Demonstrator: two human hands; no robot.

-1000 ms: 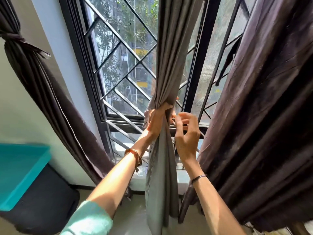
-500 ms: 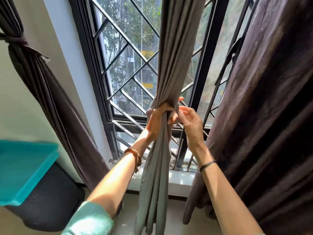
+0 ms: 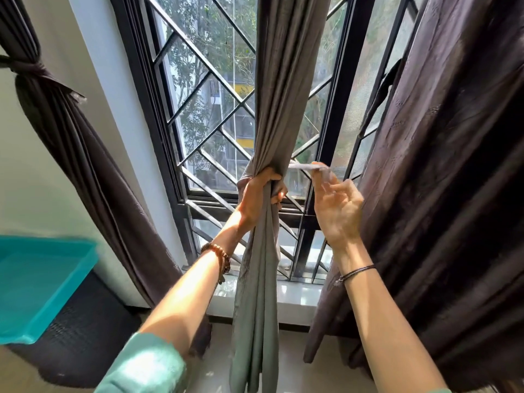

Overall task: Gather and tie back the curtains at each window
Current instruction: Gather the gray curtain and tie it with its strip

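A grey-green curtain (image 3: 280,80) hangs gathered into a narrow bundle in front of the window. My left hand (image 3: 259,197) grips the bundle at its waist. My right hand (image 3: 336,205) is a little to the right of it and pinches the end of a thin pale tie strip (image 3: 303,165), which runs from the bundle out to my fingers. A dark brown curtain (image 3: 65,143) on the left is tied back with a knot (image 3: 31,68). Another dark brown curtain (image 3: 453,180) hangs loose on the right.
The window has a black frame (image 3: 147,109) and a black diamond-pattern grille (image 3: 215,66). A pale sill (image 3: 292,296) runs below it. A teal tray (image 3: 39,282) sits on a dark piece of furniture (image 3: 85,341) at the lower left.
My right hand has moved away from the bundle to the right, drawing the pale tie strip out taut. My left hand keeps its grip on the gathered curtain.
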